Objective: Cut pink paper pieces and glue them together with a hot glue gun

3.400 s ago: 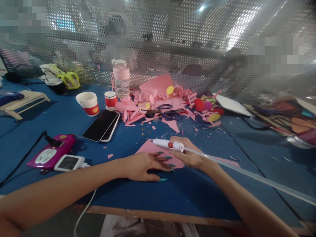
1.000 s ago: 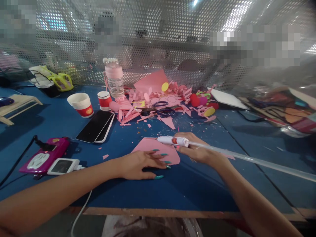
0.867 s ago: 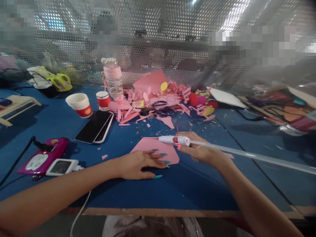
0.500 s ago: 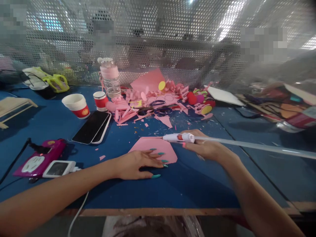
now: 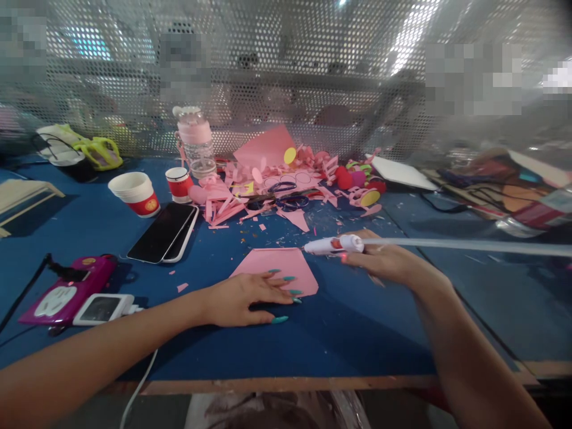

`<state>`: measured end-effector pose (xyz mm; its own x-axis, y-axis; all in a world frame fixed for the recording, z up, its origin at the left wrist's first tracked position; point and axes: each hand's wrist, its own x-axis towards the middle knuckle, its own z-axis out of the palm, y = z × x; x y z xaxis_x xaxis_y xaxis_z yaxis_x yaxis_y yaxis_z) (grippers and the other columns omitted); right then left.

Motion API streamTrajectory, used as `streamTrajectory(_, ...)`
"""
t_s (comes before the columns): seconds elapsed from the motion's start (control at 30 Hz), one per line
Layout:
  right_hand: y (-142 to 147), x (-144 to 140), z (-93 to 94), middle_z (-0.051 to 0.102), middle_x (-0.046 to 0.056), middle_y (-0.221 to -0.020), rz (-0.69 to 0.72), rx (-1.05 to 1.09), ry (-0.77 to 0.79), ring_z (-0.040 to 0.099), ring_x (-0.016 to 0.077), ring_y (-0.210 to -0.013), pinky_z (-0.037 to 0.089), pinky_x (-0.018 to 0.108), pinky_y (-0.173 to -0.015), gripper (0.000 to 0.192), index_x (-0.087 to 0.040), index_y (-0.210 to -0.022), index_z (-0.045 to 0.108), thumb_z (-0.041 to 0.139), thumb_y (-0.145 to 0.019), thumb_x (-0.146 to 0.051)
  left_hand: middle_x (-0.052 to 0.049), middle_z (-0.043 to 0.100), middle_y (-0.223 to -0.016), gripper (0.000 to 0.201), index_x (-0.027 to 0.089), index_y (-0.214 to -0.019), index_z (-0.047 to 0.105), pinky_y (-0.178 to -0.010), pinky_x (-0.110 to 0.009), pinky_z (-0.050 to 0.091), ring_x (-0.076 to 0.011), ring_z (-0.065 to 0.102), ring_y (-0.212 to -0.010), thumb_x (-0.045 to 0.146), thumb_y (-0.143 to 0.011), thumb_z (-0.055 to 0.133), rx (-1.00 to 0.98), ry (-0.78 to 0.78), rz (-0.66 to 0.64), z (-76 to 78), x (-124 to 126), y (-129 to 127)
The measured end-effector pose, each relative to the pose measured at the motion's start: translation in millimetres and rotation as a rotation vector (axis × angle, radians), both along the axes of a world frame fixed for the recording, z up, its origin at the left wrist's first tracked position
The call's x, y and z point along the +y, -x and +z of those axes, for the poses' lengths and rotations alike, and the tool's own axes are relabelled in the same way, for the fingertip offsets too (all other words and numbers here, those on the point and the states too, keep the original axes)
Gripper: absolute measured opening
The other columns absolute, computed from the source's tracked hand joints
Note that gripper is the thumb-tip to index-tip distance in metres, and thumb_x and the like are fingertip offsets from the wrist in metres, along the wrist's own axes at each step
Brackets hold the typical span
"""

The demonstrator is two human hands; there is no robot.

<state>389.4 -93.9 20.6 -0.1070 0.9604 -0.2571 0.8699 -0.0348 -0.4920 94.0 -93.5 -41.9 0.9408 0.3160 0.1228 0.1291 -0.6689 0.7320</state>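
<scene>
My left hand lies flat on a pink sheet with angled corners, its fingers stretched out and slightly apart. Part of the sheet is hidden under the palm. To the right, my right hand is wrapped round a white hot glue gun. A long translucent glue stick runs out of its back end toward the right. The gun's tip points left, just beyond the upper right corner of the sheet. A thin raised strip shows along the sheet's far edge.
Pink scraps and scissors lie beyond the sheet. At left are phones, paper cups, a clear bottle and a purple power strip with a white charger. A perforated metal screen stands behind.
My right hand has drawn the glue gun to the right, so its tip has left the sheet's far edge. My left hand stays on the sheet. The whole view has shifted slightly.
</scene>
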Motion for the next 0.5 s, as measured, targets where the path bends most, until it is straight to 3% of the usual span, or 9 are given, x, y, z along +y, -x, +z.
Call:
streamTrajectory(0.1,-2.7,1.2,1.3,0.058,0.002,-0.066,0.004,0.109,0.039,0.047,0.0103,-0.042,0.040,0.024,-0.040,0.026,-0.019,-0.077,0.064,0.052,-0.076,-0.042,-0.002,0.051,-0.135,0.045,0.023,-0.133,0.048,-0.115,-0.039,0.020,-0.0174,0.030,-0.136,0.024,-0.088,0.054,0.009,-0.011,-0.004,0.8,0.3,0.1)
streamTrajectory(0.27,21.0,-2.1,-6.3,0.060,0.001,-0.075,-0.043,0.243,-0.030,0.047,0.0108,-0.043,0.040,0.025,-0.040,0.043,-0.020,-0.110,0.056,0.057,-0.071,-0.038,-0.005,0.052,-0.134,0.044,0.021,-0.133,0.048,-0.115,-0.040,0.020,-0.0184,0.030,-0.136,0.024,-0.089,0.053,0.012,-0.014,-0.019,4.2,0.2,0.3)
streamTrajectory(0.4,48.6,-2.5,-8.8,0.057,0.002,-0.079,0.133,0.244,-0.123,0.048,0.0112,-0.049,0.043,0.027,-0.048,0.021,-0.019,-0.089,0.059,0.052,-0.071,-0.029,-0.004,0.051,-0.134,0.043,0.022,-0.132,0.049,-0.115,-0.040,0.020,-0.0189,0.030,-0.136,0.024,-0.089,0.053,0.012,-0.022,-0.017,4.5,0.3,0.2)
streamTrajectory(0.5,59.9,1.2,-7.8,0.052,0.002,-0.070,0.303,0.223,-0.229,0.048,0.0141,-0.059,0.043,0.028,-0.058,0.006,-0.019,-0.070,0.054,0.051,-0.070,-0.024,-0.003,0.052,-0.134,0.043,0.021,-0.132,0.049,-0.115,-0.037,0.020,-0.0182,0.032,-0.135,0.026,-0.089,0.053,0.012,-0.036,-0.014,2.5,0.4,0.3)
